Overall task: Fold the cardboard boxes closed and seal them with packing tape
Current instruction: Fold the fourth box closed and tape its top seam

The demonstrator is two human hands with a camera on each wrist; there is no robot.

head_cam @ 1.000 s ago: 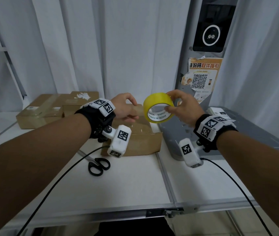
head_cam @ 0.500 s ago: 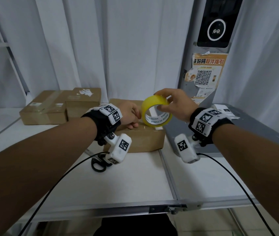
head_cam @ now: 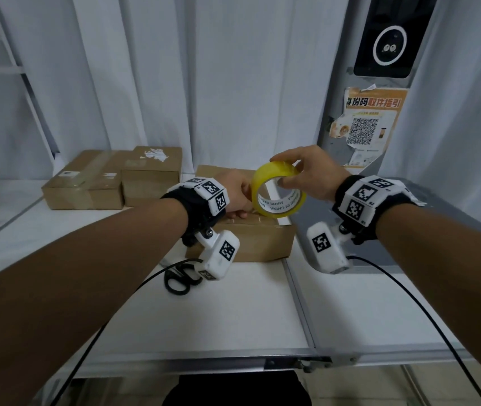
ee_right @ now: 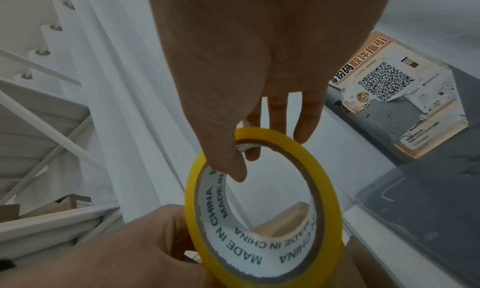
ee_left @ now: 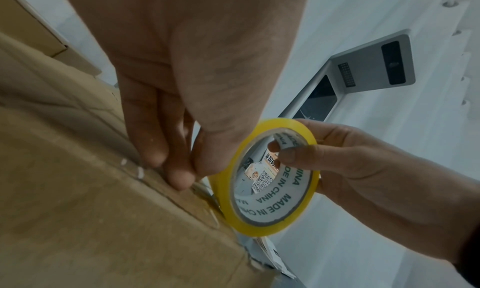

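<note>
Tape application: right hand (head_cam: 309, 174) pinches yellow packing-tape roll (head_cam: 277, 190) above brown cardboard box (head_cam: 251, 238); left hand (head_cam: 237, 197) fingertips press the tape end onto the box's seam. Judgement: keep pressure while unrolling straight.

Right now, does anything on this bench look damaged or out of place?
Yes. The QR-code poster on the grey kiosk is torn and peeling at its edges. The near right corner of the cardboard box under the tape roll looks ragged. Black scissors lie loose by the box.
</note>
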